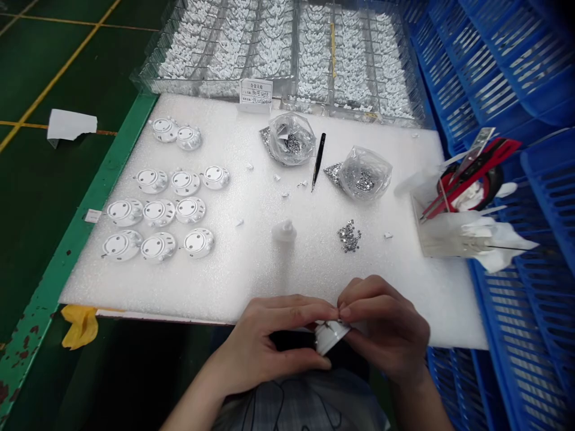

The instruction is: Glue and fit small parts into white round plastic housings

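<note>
Worktop: a white foam sheet (251, 281) is laid on a green bench (85, 239), with blue plastic crates (494, 72) stacked to the right.
Back: a clear plastic tray (291, 42) is filled with tiny white parts.
Foam, left: round white plastic pieces (155, 214) are set in rows.
Foam, centre: two clear bags (291, 139) of silver rhinestones are placed beside black tweezers (318, 160).
Left hand (269, 347): closed, gripping a small white piece (330, 336).
Right hand (386, 329): closed, the same piece being pinched.
Piece: held between both hands, at the foam's near edge.
</note>
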### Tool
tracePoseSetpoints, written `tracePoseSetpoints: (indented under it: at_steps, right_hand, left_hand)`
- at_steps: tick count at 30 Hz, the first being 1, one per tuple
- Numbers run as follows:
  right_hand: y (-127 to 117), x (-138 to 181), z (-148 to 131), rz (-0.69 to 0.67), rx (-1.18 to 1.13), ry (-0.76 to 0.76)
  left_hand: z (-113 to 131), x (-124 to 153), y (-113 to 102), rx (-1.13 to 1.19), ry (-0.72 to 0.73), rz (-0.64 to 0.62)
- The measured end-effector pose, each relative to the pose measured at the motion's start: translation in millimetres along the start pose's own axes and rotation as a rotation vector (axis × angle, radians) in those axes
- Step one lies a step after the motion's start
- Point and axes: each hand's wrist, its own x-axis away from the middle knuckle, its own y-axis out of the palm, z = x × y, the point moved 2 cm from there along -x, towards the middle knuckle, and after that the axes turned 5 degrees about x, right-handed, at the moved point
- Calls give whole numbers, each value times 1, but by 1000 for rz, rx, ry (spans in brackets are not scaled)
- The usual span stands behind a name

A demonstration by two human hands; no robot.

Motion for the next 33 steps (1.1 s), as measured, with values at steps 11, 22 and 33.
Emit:
tracePoseSetpoints:
  at_steps: [11, 22, 33]
  right_hand:
    - [0, 2, 0, -2, 50, -43]
    - [3, -1, -5, 37, 141, -156]
    - [2, 1, -3, 53, 146, -143]
  left_hand:
    - [4, -4, -1, -12, 36, -31]
    - [2, 0, 4, 11, -89, 29]
    - [2, 3, 9, 82, -177, 104]
